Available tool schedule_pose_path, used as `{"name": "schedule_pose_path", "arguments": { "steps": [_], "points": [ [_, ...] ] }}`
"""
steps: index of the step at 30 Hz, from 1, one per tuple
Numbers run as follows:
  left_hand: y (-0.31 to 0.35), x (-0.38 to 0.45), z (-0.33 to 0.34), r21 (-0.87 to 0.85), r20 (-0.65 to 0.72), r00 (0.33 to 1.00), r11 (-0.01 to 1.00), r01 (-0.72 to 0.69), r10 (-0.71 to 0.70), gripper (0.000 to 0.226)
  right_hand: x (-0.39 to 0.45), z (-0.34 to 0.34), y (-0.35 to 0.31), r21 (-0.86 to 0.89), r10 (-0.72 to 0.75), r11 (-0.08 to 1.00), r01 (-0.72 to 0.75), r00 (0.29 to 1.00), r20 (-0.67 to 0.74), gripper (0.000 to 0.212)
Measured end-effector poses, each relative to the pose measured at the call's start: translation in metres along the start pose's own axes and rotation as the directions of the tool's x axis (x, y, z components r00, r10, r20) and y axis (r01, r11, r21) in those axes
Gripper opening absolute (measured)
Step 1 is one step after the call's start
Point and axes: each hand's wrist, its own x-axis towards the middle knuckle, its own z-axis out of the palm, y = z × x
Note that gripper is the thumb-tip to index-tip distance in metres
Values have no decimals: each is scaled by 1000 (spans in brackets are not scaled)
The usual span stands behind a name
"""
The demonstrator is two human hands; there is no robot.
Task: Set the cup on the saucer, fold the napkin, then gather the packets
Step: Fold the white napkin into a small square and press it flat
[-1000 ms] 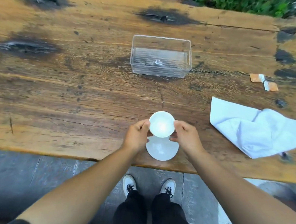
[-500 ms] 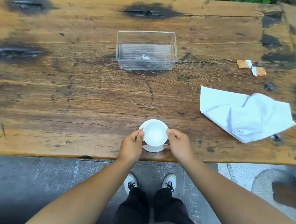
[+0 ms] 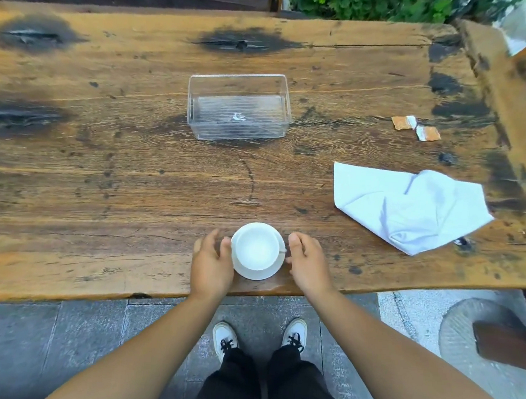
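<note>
A white cup (image 3: 257, 247) stands upright on a white saucer (image 3: 259, 273) close to the table's near edge. My left hand (image 3: 212, 259) is just left of the cup, fingers apart, thumb close to the rim. On the other side, my right hand (image 3: 307, 261) has its fingers spread, fingertips near the cup's small handle. Neither hand grips anything. A crumpled white napkin (image 3: 410, 206) lies unfolded to the right. Two orange-and-white packets (image 3: 402, 122) (image 3: 428, 133) lie side by side at the far right.
A clear plastic box (image 3: 238, 107) sits in the middle of the worn wooden table (image 3: 101, 172). The table's near edge runs just below the saucer. A raised wooden rail (image 3: 511, 101) borders the right end.
The cup was held above the saucer between both hands; it has come down onto the saucer, and both hands have loosened and drawn slightly away from it.
</note>
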Motion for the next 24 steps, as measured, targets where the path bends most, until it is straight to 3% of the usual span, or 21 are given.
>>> {"name": "schedule_pose_path", "arguments": {
  "steps": [3, 6, 10, 14, 18, 21, 24],
  "points": [
    [33, 2, -4, 96, -61, 982, 980, -175, 181, 38, 2, -38, -3, -18, -81, 997, 79, 993, -84, 31],
    [87, 0, 16, 168, -25, 916, 905, -391, 401, 36, 10, -100, -1, -76, -168, 985, 156, 966, -196, 21],
    [158, -8, 76, 218, 180, 797, 767, -603, 576, 37, 33, -201, 20, -150, -182, 979, 141, 933, -311, 16],
    [197, -10, 162, 259, 414, 688, 647, -717, 597, 37, 80, -302, 67, -298, -168, 953, 57, 917, -361, 20],
    [229, -5, 257, 335, 553, 611, 521, -785, 566, 42, 149, -373, 110, -492, -143, 870, 16, 965, -222, 30],
    [249, -2, 314, 407, 700, 502, 293, -865, 507, 47, 191, -397, 129, -659, -159, 739, 140, 987, 31, 43],
    [262, 7, 349, 425, 799, 410, 70, -903, 440, 42, 222, -403, 139, -785, -231, 520, 337, 940, 250, 62]
  ]
}}
